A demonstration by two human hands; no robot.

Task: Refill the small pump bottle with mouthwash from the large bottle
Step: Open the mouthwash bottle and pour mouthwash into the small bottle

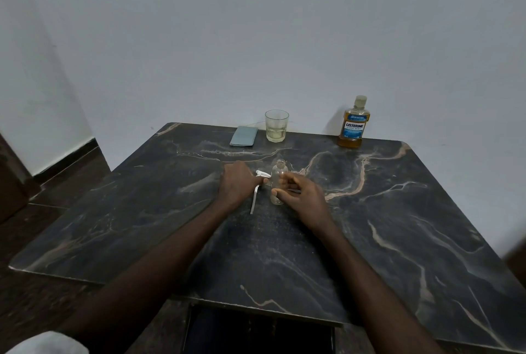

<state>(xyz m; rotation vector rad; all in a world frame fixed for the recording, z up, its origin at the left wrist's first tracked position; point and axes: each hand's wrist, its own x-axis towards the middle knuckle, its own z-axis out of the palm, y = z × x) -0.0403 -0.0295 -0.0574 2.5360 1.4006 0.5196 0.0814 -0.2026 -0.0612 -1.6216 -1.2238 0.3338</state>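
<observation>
Your small clear plastic pump bottle [277, 184] stands upright near the centre of the dark veined marble desk [398, 225]. Its neck is open and it looks empty.

Your right hand [303, 194] grasps it at 3 o'clock, thumb on the lower wall and fingers curled round the far side. This probably steadies a light bottle that would tip easily.

Your left hand [237, 183], at 9 o'clock of the bottle, is clenched round the white plastic pump head [262, 174]. Its thin white dip tube [254, 201] trails toward you, with the tip on or just above the desk; I cannot tell which. Holding the head off to that side keeps the neck free for pouring.

The large amber mouthwash bottle with the blue label [353, 123] stands at 1 o'clock, by the far edge and well apart from both hands. The cap looks on, so nothing is poured yet.

A clear glass tumbler [276, 126] sits at 12 o'clock with a little pale liquid in it. A grey-blue folded cloth or pouch [244, 136] lies flat just beside it at 11 o'clock.

Next, judged from this, you put the pump head down and free a hand for the large bottle. The narrow neck makes spilling the main risk.
</observation>
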